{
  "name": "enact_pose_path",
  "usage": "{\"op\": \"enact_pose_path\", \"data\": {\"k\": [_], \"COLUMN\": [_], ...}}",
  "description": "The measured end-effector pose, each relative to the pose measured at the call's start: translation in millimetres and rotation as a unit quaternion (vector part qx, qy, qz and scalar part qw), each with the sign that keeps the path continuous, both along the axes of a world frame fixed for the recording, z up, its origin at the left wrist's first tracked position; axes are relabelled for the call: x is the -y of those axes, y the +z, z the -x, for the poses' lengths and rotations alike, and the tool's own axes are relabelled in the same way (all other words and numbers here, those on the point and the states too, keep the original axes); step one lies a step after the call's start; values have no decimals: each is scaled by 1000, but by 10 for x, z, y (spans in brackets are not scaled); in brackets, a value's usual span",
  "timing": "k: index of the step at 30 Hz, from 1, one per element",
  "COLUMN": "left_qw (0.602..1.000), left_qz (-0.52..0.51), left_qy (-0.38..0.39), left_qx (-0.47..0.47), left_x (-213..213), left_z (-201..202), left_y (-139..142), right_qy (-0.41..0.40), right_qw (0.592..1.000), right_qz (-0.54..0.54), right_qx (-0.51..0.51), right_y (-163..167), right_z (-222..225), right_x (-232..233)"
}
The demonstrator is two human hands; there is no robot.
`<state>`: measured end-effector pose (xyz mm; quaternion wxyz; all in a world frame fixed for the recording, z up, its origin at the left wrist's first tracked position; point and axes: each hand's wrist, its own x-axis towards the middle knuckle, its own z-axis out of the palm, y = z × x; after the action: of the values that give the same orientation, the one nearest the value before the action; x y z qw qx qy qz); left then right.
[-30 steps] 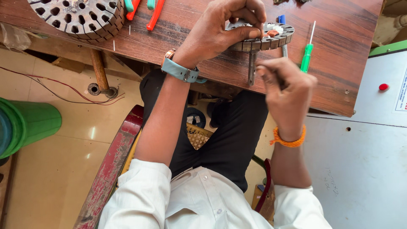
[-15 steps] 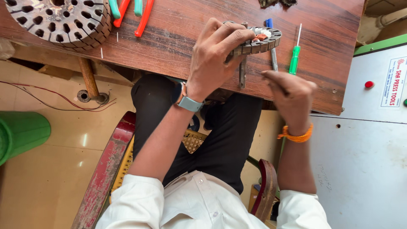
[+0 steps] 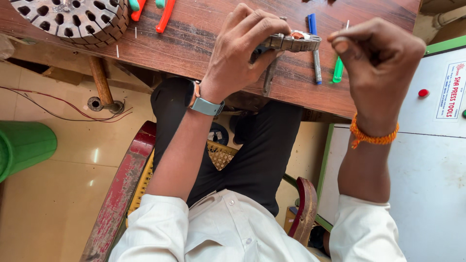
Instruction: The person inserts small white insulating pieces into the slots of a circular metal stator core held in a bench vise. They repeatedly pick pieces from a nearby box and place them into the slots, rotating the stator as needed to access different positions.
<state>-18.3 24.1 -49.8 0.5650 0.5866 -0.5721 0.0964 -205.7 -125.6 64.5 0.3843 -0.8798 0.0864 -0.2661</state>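
Here, two hands work at a wooden surface point(image 3: 204, 34): the left hand point(image 3: 245, 46) is closed over one small slotted metal ring point(image 3: 293, 42) standing on the surface, while the right hand point(image 3: 378, 60), raised just beside it, pinches one thin pale strip point(image 3: 347, 24) between fingertips. One larger slotted disc point(image 3: 73, 17) lies far left, cut off by the frame. Two screwdrivers, blue point(image 3: 314, 48) and green point(image 3: 338, 73), lie partly hidden behind ring and hand. Orange and teal handles at the top edge are too cropped to count
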Motion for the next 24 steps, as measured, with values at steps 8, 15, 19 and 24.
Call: {"op": "enact_pose_path", "data": {"k": [8,15,19,24], "left_qw": [1000,999,999,999], "left_qz": [4,10,10,17], "left_qy": [17,20,27,23], "left_qx": [-23,-25,-24,-33], "left_x": [4,2,28,39], "left_z": [48,55,67,82], "left_y": [-26,-40,-71,-95], "right_qy": [15,77,91,2], "right_qw": [999,996,994,999], "right_qz": [-47,-9,-30,-42], "right_qx": [15,43,55,6], "right_y": [-79,-97,-31,134], "right_z": [-326,-319,-278,-199], "right_x": [156,228,151,116]}}
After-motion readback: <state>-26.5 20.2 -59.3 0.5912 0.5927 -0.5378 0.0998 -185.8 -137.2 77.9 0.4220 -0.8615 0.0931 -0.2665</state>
